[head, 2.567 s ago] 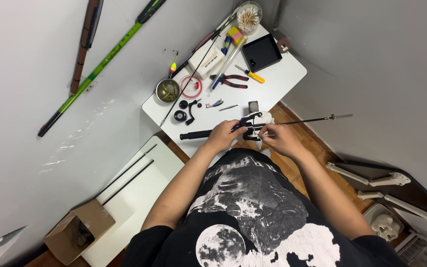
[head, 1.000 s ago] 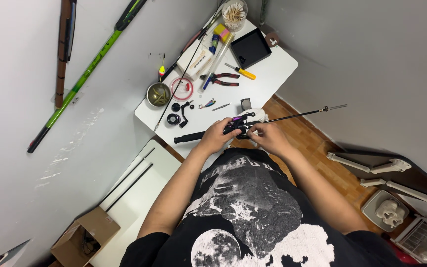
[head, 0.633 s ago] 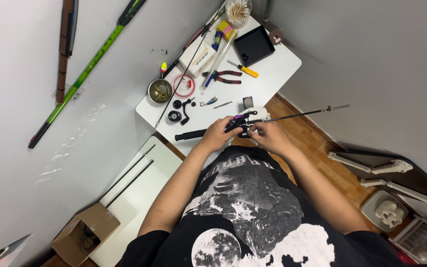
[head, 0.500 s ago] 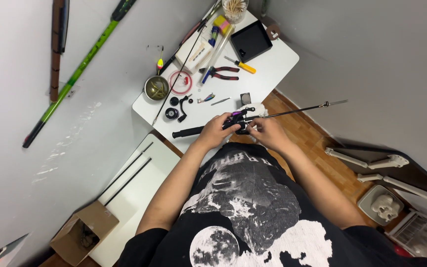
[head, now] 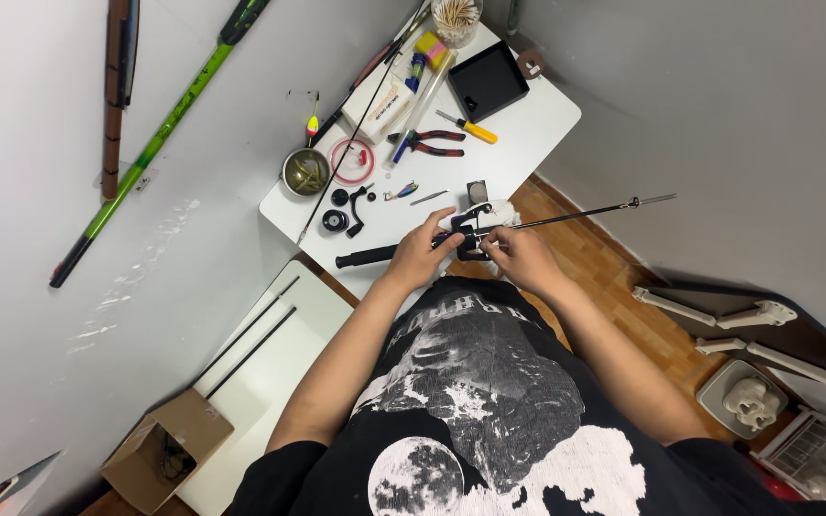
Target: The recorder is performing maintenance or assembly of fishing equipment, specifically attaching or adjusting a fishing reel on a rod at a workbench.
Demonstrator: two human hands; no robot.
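- The left hand wraps its grip round a black fishing rod at the reel seat, fingers curled over the top; the rod's butt handle sticks out to the left across the white counter.
- The right hand pinches its grip on a small dark part at the reel, just beside the left hand; what exactly sits between the fingertips cannot be told (too small).
- The rod lies near the counter's near edge, its thin tip reaching past the right edge over the wooden floor.
- Packages and labels: a white oblong box lies at the back of the counter, with a yellow and pink block beyond it; a black square tray sits at the far right corner; a round tub of pale sticks stands at the far edge.
- Loose items: a round metal bowl at the left edge, a red ring spool beside it, red-handled pliers, a yellow-handled screwdriver, black reel parts.
- An open brown cardboard box stands on the floor at lower left, beside a white board.
- A green rod leans on the wall.
- Against the frame half a second earlier: both hands keep their hold at the reel and the rod has not shifted on the counter; the view has changed only slightly.
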